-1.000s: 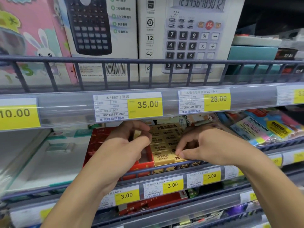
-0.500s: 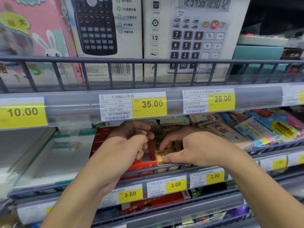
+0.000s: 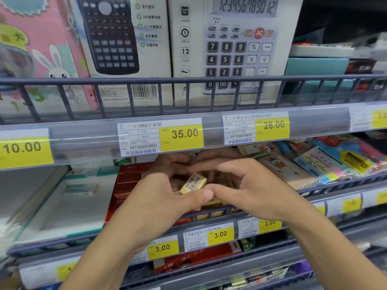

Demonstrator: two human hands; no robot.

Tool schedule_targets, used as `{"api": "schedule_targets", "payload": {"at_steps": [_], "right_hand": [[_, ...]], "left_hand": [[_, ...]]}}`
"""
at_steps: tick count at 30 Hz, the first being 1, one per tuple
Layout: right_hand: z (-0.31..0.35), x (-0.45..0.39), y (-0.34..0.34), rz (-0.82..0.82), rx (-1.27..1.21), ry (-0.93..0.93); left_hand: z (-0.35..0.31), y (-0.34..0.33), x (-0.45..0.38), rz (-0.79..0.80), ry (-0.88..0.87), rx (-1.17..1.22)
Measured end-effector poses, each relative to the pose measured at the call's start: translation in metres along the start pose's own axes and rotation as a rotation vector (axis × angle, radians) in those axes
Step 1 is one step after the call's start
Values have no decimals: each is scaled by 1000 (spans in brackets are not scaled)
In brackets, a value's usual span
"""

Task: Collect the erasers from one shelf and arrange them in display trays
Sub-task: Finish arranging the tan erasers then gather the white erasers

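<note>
Left hand (image 3: 165,197) cupped, holding a yellow eraser (image 3: 193,183); right hand (image 3: 236,185) close against it, fingers curled, grip unclear, over red tray (image 3: 127,185)

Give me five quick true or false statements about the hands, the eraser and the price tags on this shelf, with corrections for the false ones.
1. A yellow eraser with a barcode label lies in the left hand. True.
2. The right hand hangs at the person's side. False: it is up at the shelf, its fingers meeting the left hand over the eraser.
3. The tag under the black calculator box reads 28.00. False: that tag reads 35.00.
4. A red tray sits left of the hands. True.
5. The tags on the rail below the hands read 10.00. False: those tags read 3.00.
</note>
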State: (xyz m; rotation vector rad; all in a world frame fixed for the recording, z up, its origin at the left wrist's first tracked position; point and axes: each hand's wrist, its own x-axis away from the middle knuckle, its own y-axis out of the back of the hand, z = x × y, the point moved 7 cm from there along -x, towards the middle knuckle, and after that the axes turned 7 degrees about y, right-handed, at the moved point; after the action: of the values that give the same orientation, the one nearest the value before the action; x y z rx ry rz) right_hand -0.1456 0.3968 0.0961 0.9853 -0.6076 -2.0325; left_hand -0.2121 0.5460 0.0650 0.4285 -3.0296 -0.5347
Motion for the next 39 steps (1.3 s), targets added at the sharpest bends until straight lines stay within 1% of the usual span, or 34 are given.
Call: {"api": "schedule_targets", "payload": {"at_steps": [3, 6, 9, 13, 15, 18, 21, 23, 26, 28, 31, 34, 37, 39], "right_hand": [[-2, 1, 1, -5, -11, 22], [-3, 4, 5, -59, -77, 19], [-12, 9, 12, -143, -129, -50], [-19, 14, 13, -179, -225, -105], [-20, 18, 17, -188, -266, -105], [-18, 25, 22, -166, -314, -55], [-12, 28, 22, -166, -204, -4], [-12, 29, 26, -205, -136, 9], [-25, 34, 47, -319, -107, -84], [-41, 39, 62, -365, -59, -196], [-62, 43, 65, -309, 80, -353], [-72, 44, 61, -237, 258, -444], [-74, 38, 50, -152, 371, -460], [-73, 34, 45, -111, 414, -446]], "left_hand": [[-4, -7, 0, 73, -5, 123], [-6, -6, 3, 70, -34, 192], [-5, -2, 4, 29, -45, 128], [-5, -5, 3, 47, -58, 124], [-6, -6, 2, 34, -59, 122], [-7, -7, -1, 17, -70, 102], [-9, -10, -2, 11, -77, 37], [-11, -12, -3, -22, -98, 1], [-15, -7, -3, -172, -189, -165], [-18, -7, 1, -211, -267, -317], [-17, -20, 6, -105, -373, -538], [-14, -37, 9, -3, -441, -789], [-12, -47, 9, 1, -491, -934], [-11, -48, 8, -12, -497, -972]]}}
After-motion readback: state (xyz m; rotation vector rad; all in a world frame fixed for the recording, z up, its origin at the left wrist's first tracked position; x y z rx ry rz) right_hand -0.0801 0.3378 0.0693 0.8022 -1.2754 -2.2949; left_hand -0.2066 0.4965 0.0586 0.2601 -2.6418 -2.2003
